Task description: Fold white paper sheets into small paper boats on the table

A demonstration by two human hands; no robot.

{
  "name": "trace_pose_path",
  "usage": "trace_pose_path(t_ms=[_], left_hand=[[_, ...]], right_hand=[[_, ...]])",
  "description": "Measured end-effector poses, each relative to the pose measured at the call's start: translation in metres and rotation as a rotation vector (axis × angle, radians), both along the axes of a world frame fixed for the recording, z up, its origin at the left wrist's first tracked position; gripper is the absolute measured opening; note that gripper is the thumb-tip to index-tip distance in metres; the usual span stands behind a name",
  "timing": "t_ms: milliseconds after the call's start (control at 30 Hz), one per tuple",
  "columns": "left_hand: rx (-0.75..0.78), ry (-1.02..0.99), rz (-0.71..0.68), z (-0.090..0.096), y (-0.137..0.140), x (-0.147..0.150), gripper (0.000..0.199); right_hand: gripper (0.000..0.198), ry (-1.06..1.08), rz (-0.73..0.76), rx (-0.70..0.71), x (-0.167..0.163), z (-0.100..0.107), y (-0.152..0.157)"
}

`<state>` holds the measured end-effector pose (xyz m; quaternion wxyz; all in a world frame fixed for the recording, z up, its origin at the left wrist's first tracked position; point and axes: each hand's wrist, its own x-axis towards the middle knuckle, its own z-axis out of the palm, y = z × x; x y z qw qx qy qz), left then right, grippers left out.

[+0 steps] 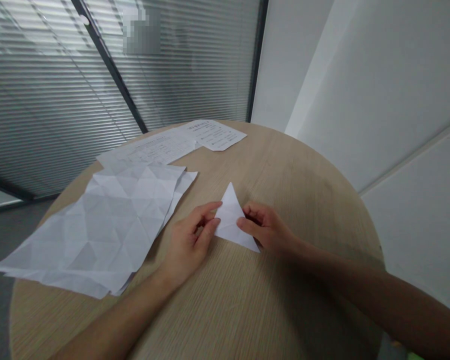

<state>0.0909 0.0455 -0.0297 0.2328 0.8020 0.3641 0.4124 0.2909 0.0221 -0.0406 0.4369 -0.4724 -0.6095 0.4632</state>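
Two hands pin one small folded paper triangle [233,220] flat at table centre, probably to keep its creases sharp. The left hand [189,240] pinches the 9 o'clock edge with thumb and fingers, and the right hand [264,227] curls closed over the 3 o'clock edge. At 10 o'clock lies one stack of creased sheets [105,225]; at 12 o'clock, two printed pages [180,142] on the round table [285,170].

A round wooden table [285,165] holds a stack of creased white sheets [105,225] at left, unfolded and lying flat. Beyond them, two printed pages [180,142] rest near the table's far edge. Closed window blinds [60,90] fill the far left; a plain white wall [378,75] stands at right.
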Motion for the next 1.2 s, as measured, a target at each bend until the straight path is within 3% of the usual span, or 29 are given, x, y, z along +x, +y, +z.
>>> trace_pose_path(t_ms=[200,367,467,633,833,933,1200], left_hand=[[-0.079,-0.045,0.037,-0.004,0.003,0.001,0.012],[0.207,0.044,0.242,0.003,-0.005,0.003,0.008],[0.249,0.136,0.229,0.009,-0.015,0.007,0.013],[0.12,0.236,0.083,0.009,-0.024,0.015,0.024],[0.002,0.179,0.052,0.007,-0.02,0.016,0.037],[-0.068,0.113,0.002,0.004,-0.018,0.015,0.035],[-0.33,-0.198,-0.088,-0.001,-0.015,0.018,0.026]], right_hand=[[0.029,0.034,-0.065,0.017,-0.002,-0.002,0.0],[0.029,0.014,-0.261,0.037,-0.003,-0.005,0.0],[0.029,0.011,-0.334,0.073,-0.006,-0.005,0.0],[0.028,0.056,-0.301,0.119,-0.011,-0.005,-0.002],[0.031,0.248,-0.089,0.056,-0.013,-0.007,-0.003],[0.035,0.308,-0.013,0.014,-0.012,-0.007,-0.001],[0.039,0.366,0.016,-0.076,-0.009,-0.005,0.002]])
